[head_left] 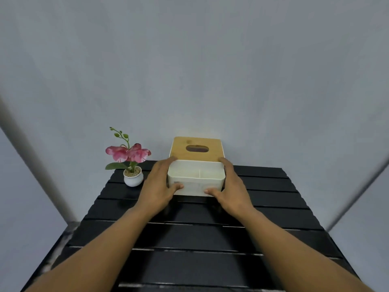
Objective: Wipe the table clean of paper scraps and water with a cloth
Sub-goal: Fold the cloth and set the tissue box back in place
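**Both hands gripping tissue box, far half of bench**

Nearest the viewer, the black slatted bench (200,268) is filling the lower part of the view. Pale streaks are showing along some of its slat gaps; I cannot tell what they are. The left forearm (94,256) and right forearm (290,253) are reaching forward over the near slats.

Further in, the left hand (156,186) and right hand (232,191) are clasping a white tissue box (196,183) from either side. The fingers (171,159) are wrapping along the side walls, and both thumbs are pressing on the front wall. An open front compartment, split in two by a divider, is facing the viewer. Whether the box is resting on the bench or raised just off it, I cannot tell.

Behind the compartment, the wooden lid (195,142) is showing an oval slot (197,148).

At the far left of the bench, apart from the left hand, a small white pot (133,179) is standing upright, carrying a pink orchid (128,153).

A grey wall (210,70) is closing off the back.
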